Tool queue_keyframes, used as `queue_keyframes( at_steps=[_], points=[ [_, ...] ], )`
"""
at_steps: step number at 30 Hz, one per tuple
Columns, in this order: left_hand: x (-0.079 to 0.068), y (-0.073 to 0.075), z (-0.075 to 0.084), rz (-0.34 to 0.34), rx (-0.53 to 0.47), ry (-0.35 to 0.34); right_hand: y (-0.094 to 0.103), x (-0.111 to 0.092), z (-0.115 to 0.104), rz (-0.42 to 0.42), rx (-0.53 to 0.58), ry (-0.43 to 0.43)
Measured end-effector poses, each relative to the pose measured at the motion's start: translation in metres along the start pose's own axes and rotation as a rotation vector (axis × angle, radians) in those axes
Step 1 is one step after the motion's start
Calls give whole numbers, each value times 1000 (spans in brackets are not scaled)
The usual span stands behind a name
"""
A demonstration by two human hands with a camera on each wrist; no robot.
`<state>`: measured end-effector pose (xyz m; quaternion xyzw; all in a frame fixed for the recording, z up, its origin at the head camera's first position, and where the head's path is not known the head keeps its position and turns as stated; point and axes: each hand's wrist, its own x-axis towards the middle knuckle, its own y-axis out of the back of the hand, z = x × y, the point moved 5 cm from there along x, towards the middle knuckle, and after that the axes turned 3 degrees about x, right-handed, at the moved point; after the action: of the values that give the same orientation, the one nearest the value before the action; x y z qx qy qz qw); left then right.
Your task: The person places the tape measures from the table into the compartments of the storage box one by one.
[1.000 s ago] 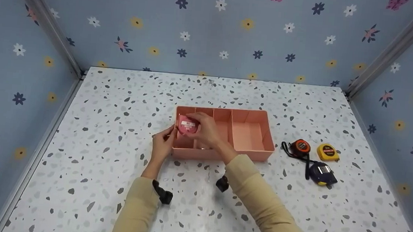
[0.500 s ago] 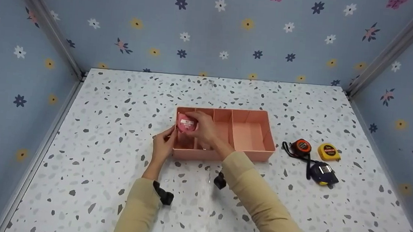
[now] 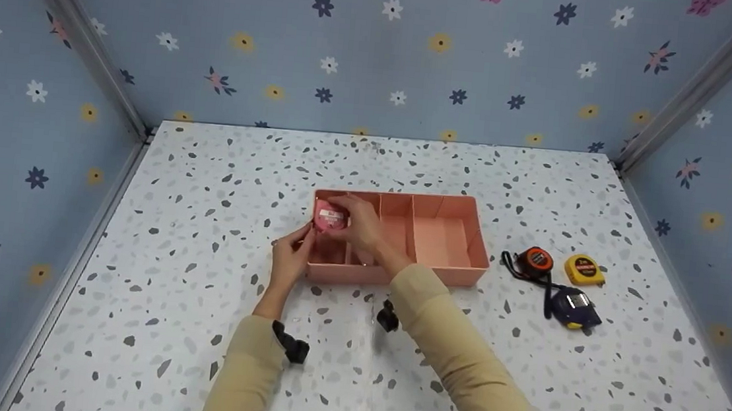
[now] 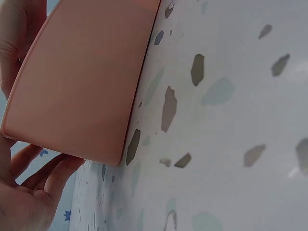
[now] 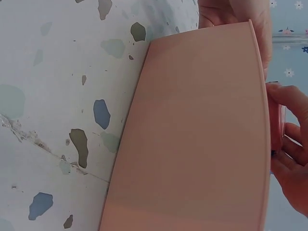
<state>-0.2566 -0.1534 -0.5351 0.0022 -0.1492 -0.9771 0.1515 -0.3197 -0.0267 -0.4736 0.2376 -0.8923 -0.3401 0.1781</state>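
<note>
A pink tape measure (image 3: 330,216) with a white label is pinched between the thumb and fingers of my right hand (image 3: 364,227), over the leftmost compartment of a salmon-pink divided box (image 3: 373,276). In the right wrist view, the tape measure (image 5: 275,120) shows just beyond the box's rim. My left hand (image 3: 287,259) grips the box's left end, its thumb at the rim and its fingers against the outer wall. The left wrist view has those fingers (image 4: 57,175) curved below the box's end wall.
Right of the box lie a black-and-orange tape measure (image 3: 535,263) with a black strap, a yellow tape measure (image 3: 583,270) and a dark blue one (image 3: 574,308). The speckled white table (image 3: 222,180) is bordered by flowered blue panels (image 3: 386,55).
My right hand has shifted slightly back and left with the pink tape measure over the left compartment. The left hand stays at the box's end.
</note>
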Motion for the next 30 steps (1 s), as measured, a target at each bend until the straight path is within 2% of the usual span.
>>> queue_keyframes(
  at_steps=[7,13,30],
  points=[
    [0,0,0,-10,-9,11,-1,1,1,-23,-28,9],
    [0,0,1,1,-8,0,-2,2,3,-70,-44,-49],
    [1,-1,-2,-7,7,17,-2,4,5,-121,-117,-114]
  ],
)
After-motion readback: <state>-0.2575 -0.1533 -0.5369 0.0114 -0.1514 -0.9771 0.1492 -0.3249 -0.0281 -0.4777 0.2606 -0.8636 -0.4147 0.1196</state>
